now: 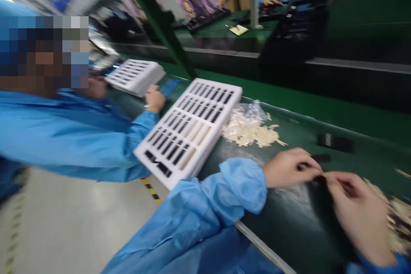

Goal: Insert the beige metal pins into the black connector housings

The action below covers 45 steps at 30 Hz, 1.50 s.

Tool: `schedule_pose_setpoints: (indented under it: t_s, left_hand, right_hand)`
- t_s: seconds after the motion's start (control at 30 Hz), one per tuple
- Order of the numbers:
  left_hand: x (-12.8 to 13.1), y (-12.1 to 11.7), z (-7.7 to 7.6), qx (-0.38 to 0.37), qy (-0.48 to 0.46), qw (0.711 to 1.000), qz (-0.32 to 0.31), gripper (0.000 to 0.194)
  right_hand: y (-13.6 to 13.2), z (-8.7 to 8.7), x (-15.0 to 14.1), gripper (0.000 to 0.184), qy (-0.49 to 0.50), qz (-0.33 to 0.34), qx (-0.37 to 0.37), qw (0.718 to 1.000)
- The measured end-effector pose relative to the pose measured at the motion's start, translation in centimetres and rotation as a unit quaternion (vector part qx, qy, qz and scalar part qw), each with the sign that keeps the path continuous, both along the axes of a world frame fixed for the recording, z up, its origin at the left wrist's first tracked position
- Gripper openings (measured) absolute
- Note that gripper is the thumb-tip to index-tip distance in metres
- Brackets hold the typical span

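My left hand [293,168] is closed in a pinch above the dark green work surface [282,218]. My right hand [361,212] pinches as well, and its fingertips meet those of the left. What they hold is small, blurred and mostly covered by the fingers. Just beyond my left fingers shows a short dark strip [321,158]. Farther back lies a dark flat piece [335,142] with a white mark. Left of my hands, a white slotted tray [210,154] carries rows of black strips, with several slots showing tan.
Cream-coloured strips [257,135] lie heaped by a clear plastic bag [255,110]. Another heap [401,222] is at far right. A co-worker's hand [156,99] is beyond the tray, near a second white tray [144,79]. A green post [160,25] rises behind.
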State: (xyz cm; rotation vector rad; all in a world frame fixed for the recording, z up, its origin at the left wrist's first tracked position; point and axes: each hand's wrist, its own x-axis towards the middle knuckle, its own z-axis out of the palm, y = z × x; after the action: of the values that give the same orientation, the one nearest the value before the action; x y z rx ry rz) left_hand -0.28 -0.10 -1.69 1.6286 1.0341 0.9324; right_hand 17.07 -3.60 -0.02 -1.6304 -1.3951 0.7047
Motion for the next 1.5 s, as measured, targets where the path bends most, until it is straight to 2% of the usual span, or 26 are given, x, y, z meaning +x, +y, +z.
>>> schedule_pose_setpoints:
  t_s: [0.03,0.07,0.13,0.23,0.3,0.4,0.43,0.47,0.53,0.6,0.67,0.7,0.73,0.8,0.87,0.97,1.07,1.13,1.2,1.23,1.3,1.33,1.4,1.5]
  left_hand:
    - [-0.1,0.3,0.0,-0.027,-0.047,0.998,0.044,0.018]
    - [-0.2,0.7,0.1,-0.070,-0.099,0.989,0.079,0.021]
    - [-0.8,1.7,0.6,-0.148,-0.172,0.963,0.148,0.025]
    - [-2.1,3.0,1.6,-0.154,-0.231,0.930,0.241,0.028]
    - [-2.7,3.4,2.2,-0.124,-0.242,0.918,0.287,0.028]
    - [-3.0,3.4,2.5,-0.089,-0.237,0.915,0.314,0.024]
    - [-3.0,3.3,2.4,-0.084,-0.234,0.918,0.309,0.023]
    - [-2.9,3.2,2.3,-0.080,-0.227,0.923,0.300,0.022]
    - [-2.7,2.9,2.1,-0.060,-0.199,0.939,0.273,0.021]
    - [-2.5,2.4,1.9,-0.008,-0.153,0.959,0.239,0.021]
    - [-2.5,1.8,1.9,0.081,-0.087,0.974,0.194,0.021]
    - [-2.5,1.5,1.9,0.134,-0.048,0.976,0.165,0.021]
    - [-2.5,1.1,1.8,0.187,-0.007,0.973,0.134,0.022]
    - [-2.5,0.7,1.7,0.270,0.076,0.956,0.080,0.025]
    - [-2.6,0.4,1.5,0.319,0.140,0.936,0.050,0.027]
    - [-2.7,0.5,1.2,0.359,0.180,0.915,0.029,0.029]
    - [-2.8,0.7,1.0,0.402,0.166,0.900,0.007,0.026]
    - [-2.7,0.7,1.0,0.402,0.153,0.903,-0.007,0.025]
    - [-2.5,0.5,1.0,0.340,0.137,0.930,-0.019,0.025]
    - [-2.3,0.4,1.0,0.279,0.120,0.952,-0.025,0.025]
    - [-1.8,0.2,0.9,0.110,0.054,0.992,-0.041,0.026]
    - [-1.5,0.1,0.8,0.017,0.009,0.999,-0.049,0.026]
    - [-0.8,0.0,0.6,-0.137,-0.080,0.985,-0.065,0.024]
    - [-0.2,-0.1,0.3,-0.252,-0.166,0.951,-0.073,0.034]
  right_hand:
    - [-0.2,-0.2,0.8,0.031,0.006,-0.023,-0.012,1.000]
    - [-0.3,-0.2,1.3,0.028,0.019,-0.067,0.011,0.997]
    - [-0.3,0.0,1.8,0.024,0.021,-0.114,0.093,0.989]
    - [0.1,0.1,0.9,0.016,-0.046,-0.104,0.214,0.970]
    - [0.6,-0.3,-0.2,0.019,-0.142,-0.020,0.265,0.954]
    - [1.3,-1.1,-1.5,0.031,-0.256,0.193,0.239,0.917]
    - [1.4,-1.3,-1.8,0.033,-0.263,0.232,0.220,0.910]
    - [1.4,-1.3,-2.0,0.032,-0.254,0.238,0.209,0.914]
    - [1.2,-1.0,-1.9,0.023,-0.203,0.184,0.200,0.941]
    - [0.9,-0.5,-1.3,0.014,-0.133,0.127,0.164,0.969]
    - [0.6,0.1,-0.5,0.019,-0.032,0.111,0.069,0.991]
    - [0.5,0.4,0.0,0.023,0.033,0.116,0.007,0.993]
    - [0.4,0.6,0.4,0.027,0.103,0.130,-0.057,0.985]
    - [0.5,0.9,1.2,0.034,0.227,0.167,-0.170,0.944]
    - [0.6,1.1,1.6,0.037,0.304,0.192,-0.236,0.903]
    - [0.7,1.3,1.6,0.035,0.354,0.189,-0.261,0.878]
    - [0.6,1.1,1.5,0.034,0.353,0.194,-0.255,0.879]
    - [0.5,0.9,1.5,0.031,0.339,0.195,-0.239,0.889]
    - [0.5,0.7,1.6,0.027,0.325,0.164,-0.197,0.910]
    - [0.6,0.7,1.6,0.024,0.314,0.137,-0.167,0.924]
    - [0.7,0.7,1.6,0.021,0.280,0.079,-0.107,0.951]
    - [0.7,0.7,1.6,0.021,0.260,0.057,-0.084,0.960]
    - [0.8,0.7,1.3,0.022,0.221,0.038,-0.065,0.973]
    - [0.6,0.6,0.9,0.025,0.176,0.037,-0.054,0.982]
